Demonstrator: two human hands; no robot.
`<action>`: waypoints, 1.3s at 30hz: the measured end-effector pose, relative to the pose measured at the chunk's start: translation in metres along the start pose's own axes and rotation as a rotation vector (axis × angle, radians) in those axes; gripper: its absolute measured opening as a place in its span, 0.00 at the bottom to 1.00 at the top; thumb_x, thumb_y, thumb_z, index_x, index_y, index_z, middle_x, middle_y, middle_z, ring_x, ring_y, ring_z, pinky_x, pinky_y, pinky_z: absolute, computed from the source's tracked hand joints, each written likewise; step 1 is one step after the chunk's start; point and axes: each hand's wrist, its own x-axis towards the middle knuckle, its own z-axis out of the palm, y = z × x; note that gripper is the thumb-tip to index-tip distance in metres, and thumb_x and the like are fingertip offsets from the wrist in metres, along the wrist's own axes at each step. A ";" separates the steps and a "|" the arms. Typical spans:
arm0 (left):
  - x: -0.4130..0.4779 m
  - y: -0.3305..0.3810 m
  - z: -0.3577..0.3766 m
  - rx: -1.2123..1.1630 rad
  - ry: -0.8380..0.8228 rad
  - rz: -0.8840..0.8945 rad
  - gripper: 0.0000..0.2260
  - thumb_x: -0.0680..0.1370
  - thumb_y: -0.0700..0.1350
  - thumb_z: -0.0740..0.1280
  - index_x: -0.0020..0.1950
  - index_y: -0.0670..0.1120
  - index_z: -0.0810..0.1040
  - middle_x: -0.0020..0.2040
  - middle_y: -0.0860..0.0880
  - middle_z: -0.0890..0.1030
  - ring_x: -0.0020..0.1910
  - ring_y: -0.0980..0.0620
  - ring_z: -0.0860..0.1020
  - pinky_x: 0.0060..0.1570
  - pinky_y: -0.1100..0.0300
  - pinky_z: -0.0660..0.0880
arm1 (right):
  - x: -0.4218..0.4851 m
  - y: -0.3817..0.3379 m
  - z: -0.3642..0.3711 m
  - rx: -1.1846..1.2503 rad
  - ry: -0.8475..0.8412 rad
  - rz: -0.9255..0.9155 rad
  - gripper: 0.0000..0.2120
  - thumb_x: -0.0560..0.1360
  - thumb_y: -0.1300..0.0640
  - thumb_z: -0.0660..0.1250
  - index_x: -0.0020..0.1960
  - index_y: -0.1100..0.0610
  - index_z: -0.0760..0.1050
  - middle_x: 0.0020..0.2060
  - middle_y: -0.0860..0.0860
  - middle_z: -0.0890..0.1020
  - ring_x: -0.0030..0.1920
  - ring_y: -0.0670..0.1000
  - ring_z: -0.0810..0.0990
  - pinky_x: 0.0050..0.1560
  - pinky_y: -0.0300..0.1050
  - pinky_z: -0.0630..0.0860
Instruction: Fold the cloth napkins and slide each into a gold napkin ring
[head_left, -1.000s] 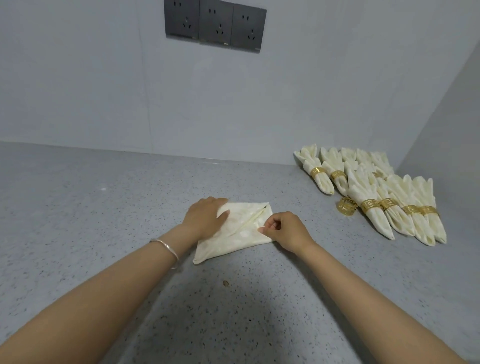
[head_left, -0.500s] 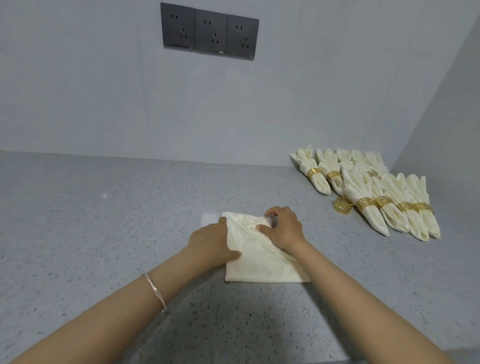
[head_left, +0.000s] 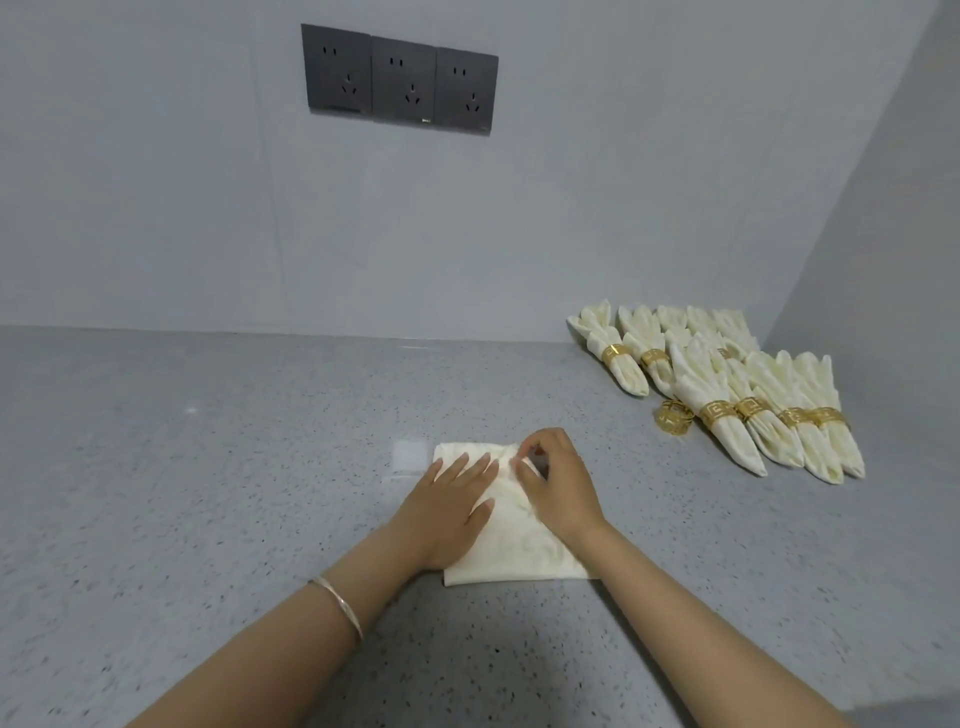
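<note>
**Head view.** A cream napkin (head_left: 514, 558) lies flat on the grey desk (head_left: 208, 467), folded to a rough square with one edge toward the person.

- **Left grip** (head_left: 447, 501): palm down, fingers straight and slightly spread, pressing the napkin's left half against the desk.
- **Right grip** (head_left: 558, 488): fingers curled, thumb and fingertips pinching a raised fold of cloth near the napkin's far edge, just beside the left fingertips.

**Step in hand (judged):** forming the next fold. To do it well, the flat left grip should anchor the layers so they do not slide on the smooth desk. The right grip should draw its pinch across in one even motion with the edges matched. The crease should then be pressed along its whole length. A slack anchor would likely let the lower layers shift, leaving an uneven bundle that passes less easily through a ring.

**Position:** the napkin lies under both grips. Only its near strip and far-left corner show bare. A loose gold ring (head_left: 674, 415) rests on the desk to the right, well apart from both grips and just beside the ringed napkins (head_left: 727, 400) laid in rows near the right wall. It is nearer the right grip than the left.
</note>
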 end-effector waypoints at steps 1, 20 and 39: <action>0.000 0.000 0.001 -0.005 0.001 0.002 0.24 0.84 0.51 0.44 0.79 0.50 0.41 0.79 0.53 0.43 0.77 0.53 0.42 0.75 0.55 0.37 | -0.005 -0.001 -0.003 0.012 -0.022 -0.030 0.02 0.77 0.56 0.66 0.48 0.54 0.76 0.49 0.45 0.76 0.47 0.43 0.76 0.52 0.40 0.73; -0.026 0.002 -0.046 -0.176 0.060 0.070 0.33 0.75 0.68 0.57 0.76 0.59 0.53 0.76 0.59 0.55 0.75 0.57 0.54 0.72 0.58 0.53 | -0.085 0.015 -0.069 -0.364 -0.264 -0.322 0.18 0.76 0.36 0.55 0.56 0.43 0.75 0.50 0.39 0.77 0.51 0.39 0.73 0.52 0.27 0.63; -0.055 -0.014 -0.028 -0.330 -0.046 0.087 0.18 0.71 0.57 0.70 0.58 0.63 0.68 0.63 0.69 0.66 0.57 0.61 0.71 0.56 0.68 0.68 | -0.079 0.011 -0.069 -0.467 -0.302 -0.347 0.19 0.72 0.32 0.56 0.45 0.46 0.71 0.44 0.41 0.73 0.42 0.41 0.70 0.38 0.31 0.65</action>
